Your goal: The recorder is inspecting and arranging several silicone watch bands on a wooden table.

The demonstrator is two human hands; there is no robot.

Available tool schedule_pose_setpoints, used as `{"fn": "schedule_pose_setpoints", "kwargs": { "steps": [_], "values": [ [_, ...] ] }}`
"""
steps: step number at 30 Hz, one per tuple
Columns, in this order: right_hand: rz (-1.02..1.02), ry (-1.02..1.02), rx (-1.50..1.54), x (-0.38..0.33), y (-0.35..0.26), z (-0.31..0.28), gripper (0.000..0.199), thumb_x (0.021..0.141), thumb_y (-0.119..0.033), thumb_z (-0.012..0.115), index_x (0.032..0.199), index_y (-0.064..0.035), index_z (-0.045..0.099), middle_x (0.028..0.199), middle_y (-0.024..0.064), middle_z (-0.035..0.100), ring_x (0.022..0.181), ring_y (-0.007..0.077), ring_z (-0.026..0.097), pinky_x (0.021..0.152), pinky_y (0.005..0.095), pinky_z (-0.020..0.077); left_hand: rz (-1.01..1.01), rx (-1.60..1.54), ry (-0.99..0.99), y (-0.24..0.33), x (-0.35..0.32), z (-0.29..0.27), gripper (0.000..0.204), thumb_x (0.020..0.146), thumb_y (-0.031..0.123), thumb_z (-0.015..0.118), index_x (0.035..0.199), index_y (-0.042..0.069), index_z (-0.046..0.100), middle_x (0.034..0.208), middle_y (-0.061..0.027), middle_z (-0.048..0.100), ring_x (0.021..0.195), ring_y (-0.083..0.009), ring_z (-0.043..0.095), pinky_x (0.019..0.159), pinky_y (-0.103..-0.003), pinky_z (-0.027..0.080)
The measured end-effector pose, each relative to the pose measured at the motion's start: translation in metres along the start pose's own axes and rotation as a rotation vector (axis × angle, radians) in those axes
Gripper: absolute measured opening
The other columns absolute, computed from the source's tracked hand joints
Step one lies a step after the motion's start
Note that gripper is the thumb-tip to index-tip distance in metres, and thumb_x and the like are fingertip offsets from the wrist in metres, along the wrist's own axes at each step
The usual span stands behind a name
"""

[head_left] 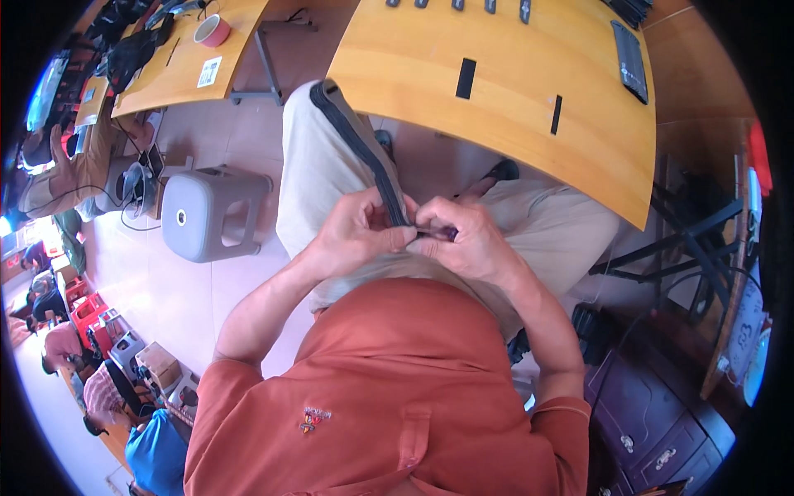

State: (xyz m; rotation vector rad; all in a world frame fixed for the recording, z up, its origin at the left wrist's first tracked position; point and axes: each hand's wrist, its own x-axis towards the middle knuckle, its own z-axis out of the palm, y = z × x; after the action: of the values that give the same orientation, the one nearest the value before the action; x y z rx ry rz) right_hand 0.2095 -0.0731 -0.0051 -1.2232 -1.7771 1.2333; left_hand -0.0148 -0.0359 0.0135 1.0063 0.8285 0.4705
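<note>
Short-sleeved rust-orange polo shirt (pixel 389 388), small embroidered chest emblem (pixel 315 419), beige trousers (pixel 322 174), bare forearms, dark sandal (pixel 501 171).

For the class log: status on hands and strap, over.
Left hand and right hand both pinching black strap. Strap runs across lap. Nothing blocking.

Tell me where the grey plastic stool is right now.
In the head view, the grey plastic stool stands on the floor at the person's left, beside their beige-trousered leg, below the wooden table that carries a roll of tape.
</note>
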Motion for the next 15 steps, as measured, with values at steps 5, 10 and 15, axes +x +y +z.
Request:
{"fn": "schedule_pose_setpoints", "kwargs": {
  "steps": [5, 10, 15],
  "values": [
    [0.029, -0.051, 0.311, -0.008, 0.010, 0.007, 0.024, 0.084, -0.014, 0.084, 0.100, -0.0049, 0.068, 0.062, -0.0045, 0.050, 0.059, 0.0026, 0.041, 0.053, 0.0245, 0.0337, -0.005, 0.011, -0.053, -0.002, -0.008, -0.001, 0.026, 0.093, -0.001, 0.069, 0.117, -0.003, 0.060, 0.095, -0.0003, 0.063, 0.084, -0.0063, 0.061, 0.073, -0.024, 0.052],
    [-0.214, 0.109, 0.310, -0.005, 0.009, 0.017, 0.016, 0.087, -0.006, 0.079, 0.098, 0.0002, 0.069, 0.081, 0.0039, 0.066, 0.071, 0.0100, 0.060, 0.061, 0.0250, 0.0457, 0.022, 0.073, -0.022, -0.004, -0.010, 0.003, 0.029, 0.093, -0.001, 0.068, 0.119, -0.003, 0.058, 0.095, -0.0002, 0.062, 0.085, -0.0062, 0.061, 0.074, -0.024, 0.052],
    [-0.282, 0.273, 0.016, -0.008, -0.007, 0.025, 0.014, 0.085, 0.002, 0.071, 0.098, 0.0007, 0.068, 0.094, 0.0139, 0.068, 0.077, 0.0302, 0.070, 0.066, 0.0375, 0.0564, 0.054, 0.132, 0.055, -0.003, -0.014, 0.010, 0.028, 0.091, -0.001, 0.060, 0.119, -0.002, 0.057, 0.095, -0.0019, 0.061, 0.083, -0.0075, 0.058, 0.072, -0.027, 0.050]
  ]
}}
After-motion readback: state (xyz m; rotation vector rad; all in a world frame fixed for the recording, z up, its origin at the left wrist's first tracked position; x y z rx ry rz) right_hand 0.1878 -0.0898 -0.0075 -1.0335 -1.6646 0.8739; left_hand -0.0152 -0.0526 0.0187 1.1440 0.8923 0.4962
